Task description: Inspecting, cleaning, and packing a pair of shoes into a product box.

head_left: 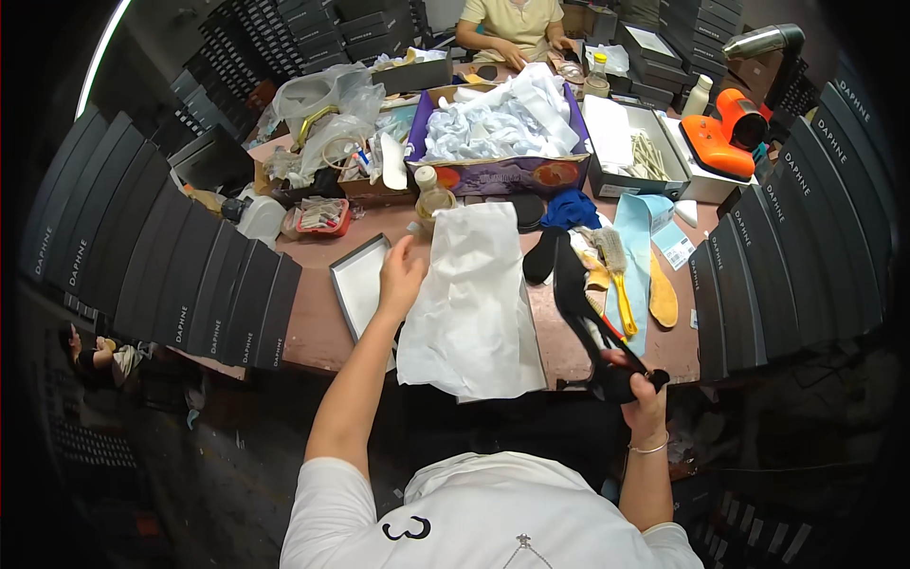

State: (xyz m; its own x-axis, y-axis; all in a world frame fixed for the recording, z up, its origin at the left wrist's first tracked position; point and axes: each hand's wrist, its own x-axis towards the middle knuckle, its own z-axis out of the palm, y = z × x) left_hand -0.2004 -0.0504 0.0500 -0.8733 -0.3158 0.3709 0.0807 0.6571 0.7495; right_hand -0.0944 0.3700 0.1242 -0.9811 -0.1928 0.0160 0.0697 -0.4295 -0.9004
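My right hand is closed around one end of a black strappy shoe, at the table's front edge. The shoe slants up and away to the left, its far end near a yellow-handled brush. A white sheet of tissue paper lies in front of me, slightly creased, over something whose edge shows at its lower right. By its upper left edge is my left hand, fingers stretched out and nothing visible in them. Under my left forearm lies a shallow white-lined box lid.
A purple box of crumpled paper stands behind the tissue sheet, beside a glass bottle. Dark shoe boxes line both sides. At right are insoles, blue cloth and an orange appliance. Another person sits opposite.
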